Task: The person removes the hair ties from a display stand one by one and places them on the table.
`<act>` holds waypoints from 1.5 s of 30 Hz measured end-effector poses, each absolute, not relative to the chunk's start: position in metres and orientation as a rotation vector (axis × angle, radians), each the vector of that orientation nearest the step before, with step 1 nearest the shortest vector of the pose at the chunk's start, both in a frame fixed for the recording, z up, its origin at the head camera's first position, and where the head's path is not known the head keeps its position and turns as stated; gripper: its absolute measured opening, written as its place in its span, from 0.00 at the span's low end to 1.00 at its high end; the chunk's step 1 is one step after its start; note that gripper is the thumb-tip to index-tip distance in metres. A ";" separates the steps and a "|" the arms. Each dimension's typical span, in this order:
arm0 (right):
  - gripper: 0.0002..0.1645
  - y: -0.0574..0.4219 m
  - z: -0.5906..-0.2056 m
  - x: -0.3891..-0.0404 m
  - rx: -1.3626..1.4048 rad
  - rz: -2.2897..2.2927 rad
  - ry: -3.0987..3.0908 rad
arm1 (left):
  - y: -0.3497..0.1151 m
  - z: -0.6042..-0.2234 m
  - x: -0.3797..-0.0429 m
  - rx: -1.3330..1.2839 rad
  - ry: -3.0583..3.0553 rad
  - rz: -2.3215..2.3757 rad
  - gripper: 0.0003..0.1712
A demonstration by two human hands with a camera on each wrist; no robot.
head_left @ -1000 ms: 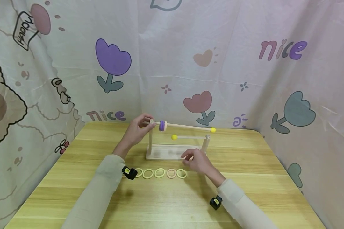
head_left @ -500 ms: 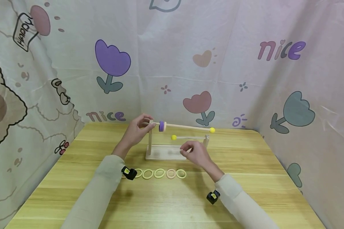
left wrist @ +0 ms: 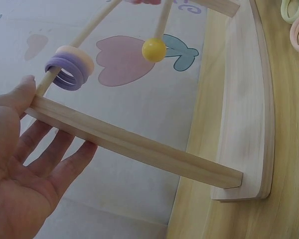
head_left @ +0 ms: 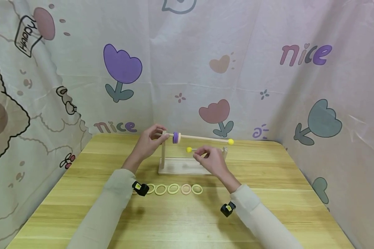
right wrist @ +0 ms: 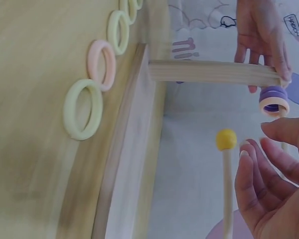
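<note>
A wooden stand [head_left: 180,166] has two uprights, each bearing a rod tipped with a yellow ball. My left hand [head_left: 147,141] grips the top of the left post [left wrist: 139,142], thumb near the rod's end and fingers behind the wood. Purple rings [left wrist: 65,72] and a peach ring [right wrist: 270,106] hang on the upper rod [head_left: 202,138], close to that post. My right hand [head_left: 214,161] hovers in front of the lower rod [right wrist: 227,194], beside its yellow ball [right wrist: 226,140]. Its fingers are loosely bent, thumb apart from them, with nothing between.
In front of the stand, a row of pale yellow rings [head_left: 173,188] and a pink ring [head_left: 186,189] lies flat on the wooden table [head_left: 180,224]. The left forearm covers the row's left end. A printed cloth [head_left: 180,69] hangs behind the table.
My right hand has risen from near the stand's base up to the lower rod, shifting slightly left. The left hand keeps its grip on the post, and the rings stay where they were.
</note>
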State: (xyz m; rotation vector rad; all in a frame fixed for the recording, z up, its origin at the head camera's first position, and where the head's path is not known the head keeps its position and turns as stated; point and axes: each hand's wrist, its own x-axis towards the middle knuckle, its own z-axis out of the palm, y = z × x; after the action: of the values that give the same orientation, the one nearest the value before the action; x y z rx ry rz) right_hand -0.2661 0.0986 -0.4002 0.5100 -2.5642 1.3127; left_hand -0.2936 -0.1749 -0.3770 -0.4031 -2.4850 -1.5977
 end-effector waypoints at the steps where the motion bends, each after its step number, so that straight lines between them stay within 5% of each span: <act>1: 0.04 0.098 -0.399 -0.266 0.507 1.321 -2.556 | -0.175 -0.377 -0.294 -0.402 -2.487 -1.598 0.19; 45: 0.07 0.055 -0.384 -0.277 0.441 1.463 -2.375 | -0.178 -0.379 -0.296 -0.411 -2.494 -1.603 0.23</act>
State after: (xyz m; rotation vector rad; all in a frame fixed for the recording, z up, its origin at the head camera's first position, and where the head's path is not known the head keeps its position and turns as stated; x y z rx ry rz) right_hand -0.2770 0.0550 -0.3841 0.4408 -2.3747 1.4628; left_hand -0.2957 -0.1778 -0.3793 -0.4108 -2.4936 -1.6029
